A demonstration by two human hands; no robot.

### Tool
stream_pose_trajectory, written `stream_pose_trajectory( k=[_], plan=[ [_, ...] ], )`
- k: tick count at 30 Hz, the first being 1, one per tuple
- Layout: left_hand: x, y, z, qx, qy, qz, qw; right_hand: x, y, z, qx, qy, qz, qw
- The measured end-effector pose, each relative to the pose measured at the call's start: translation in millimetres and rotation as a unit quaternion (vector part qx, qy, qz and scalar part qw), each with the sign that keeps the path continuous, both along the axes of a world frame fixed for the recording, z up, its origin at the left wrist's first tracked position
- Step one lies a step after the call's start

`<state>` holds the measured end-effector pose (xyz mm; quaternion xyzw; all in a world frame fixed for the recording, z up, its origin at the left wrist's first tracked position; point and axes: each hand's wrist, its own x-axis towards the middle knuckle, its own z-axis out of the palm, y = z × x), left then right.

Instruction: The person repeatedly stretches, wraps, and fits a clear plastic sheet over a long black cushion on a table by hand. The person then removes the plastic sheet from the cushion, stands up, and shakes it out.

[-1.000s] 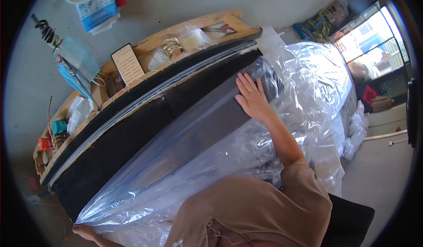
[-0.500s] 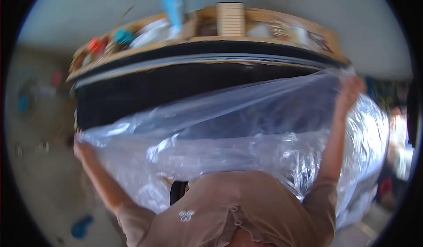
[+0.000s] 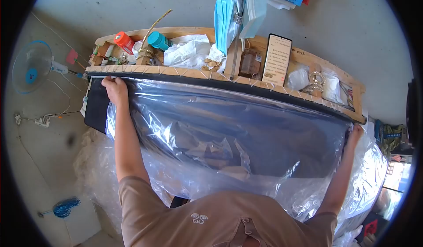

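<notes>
Two-handed pinch, wide apart: left hand (image 3: 115, 90) and right hand (image 3: 355, 136) on clear film (image 3: 260, 130) | film spans between them over black panel (image 3: 95, 105) | risk: uneven pull could crease or tear it; jolt could topple phone (image 3: 277, 60) beyond

Arms (image 3: 127, 143) spread apart, left grip (image 3: 115, 90) curled

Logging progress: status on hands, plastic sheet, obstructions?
Left hand, right hand: both gripping clear plastic sheet, wide apart. Sheet over black panel, panel's left end uncovered. No objects seen lying on sheet.
</notes>
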<state>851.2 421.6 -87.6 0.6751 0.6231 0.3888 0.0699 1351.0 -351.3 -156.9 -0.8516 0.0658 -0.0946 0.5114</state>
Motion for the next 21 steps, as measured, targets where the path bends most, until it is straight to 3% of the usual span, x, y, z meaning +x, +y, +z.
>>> stream_pose_trajectory(
  k=[2,4,6,8,9,10,12,13,14,15,16,18,19,20,21],
  plan=[
    [-2,2,-3,0.036,-0.031,-0.033,0.998,-31,36,59,0.189,0.089,0.015,0.978],
    [-10,14,-11,0.011,0.028,0.015,0.999,-39,69,60,0.122,0.001,-0.093,0.988],
    [-16,25,-15,0.009,0.035,0.0,0.999,-22,44,51,0.098,0.002,0.032,0.995],
    [-16,22,-14,-0.015,0.034,-0.013,0.999,-30,44,67,0.143,0.09,-0.001,0.986],
    [-37,58,-56,0.053,-0.042,-0.087,0.994,-37,36,57,0.112,0.047,0.024,0.992],
    [-16,6,-18,0.046,-0.02,-0.081,0.995,-55,53,68,0.028,0.007,-0.004,1.0],
    [-10,-47,3,0.255,-0.002,-0.161,0.954,-75,63,66,0.012,-0.039,0.037,0.998],
    [-16,-52,10,0.341,-0.122,-0.21,0.908,-85,67,65,-0.026,-0.068,0.055,0.996],
    [-34,-58,32,0.218,-0.342,-0.248,0.88,-83,63,52,-0.019,-0.094,0.07,0.993],
    [-51,-61,54,0.116,-0.493,-0.177,0.844,-82,57,39,-0.014,-0.115,0.091,0.989],
    [-60,-62,53,0.113,-0.494,-0.175,0.844,-88,60,43,-0.013,-0.113,0.089,0.99],
    [-63,-59,67,0.193,-0.445,-0.088,0.87,-83,56,34,-0.017,-0.132,0.1,0.986],
    [-54,-70,67,0.308,-0.303,-0.19,0.882,-80,55,26,-0.02,-0.148,0.107,0.983],
    [-40,-107,86,0.386,0.037,-0.203,0.899,-80,55,24,-0.046,-0.207,0.089,0.973],
    [-27,-135,76,0.344,0.159,-0.28,0.882,-86,56,30,-0.041,-0.207,0.085,0.974]
  ],
)
